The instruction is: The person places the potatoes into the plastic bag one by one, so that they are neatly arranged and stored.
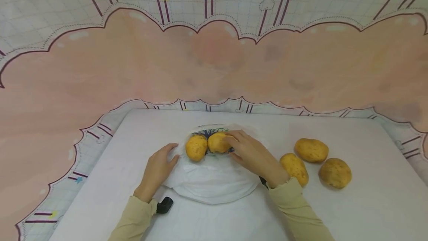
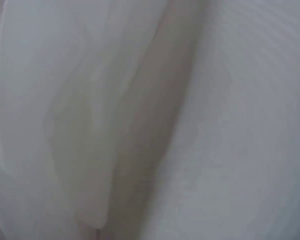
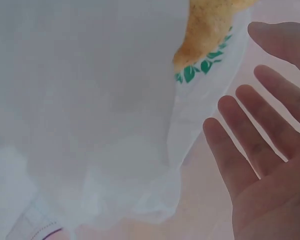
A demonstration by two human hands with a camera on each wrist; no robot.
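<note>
A white plastic bag (image 1: pixel 214 185) with a dark blue and green print lies spread out on the table. Two yellow potatoes sit side by side over the print, one potato (image 1: pixel 196 147) on the left and another potato (image 1: pixel 218 143) on the right. My left hand (image 1: pixel 158 168) is at the bag's left edge, thumb and fingers apart. Blurred white bag (image 2: pixel 80 125) fills much of the left wrist view. My right hand (image 1: pixel 250 153) reaches over the right potato's side. In the right wrist view its straight fingers (image 3: pixel 245 135) are spread, clear of the potato.
To the right of my right hand lie three loose potatoes: one potato (image 1: pixel 294 168) beside the wrist, a second potato (image 1: pixel 311 150) behind it and a rounder potato (image 1: pixel 335 173) farther right. The white table (image 1: pixel 374 211) ends at a patterned curtain (image 1: pixel 234 70) at the back.
</note>
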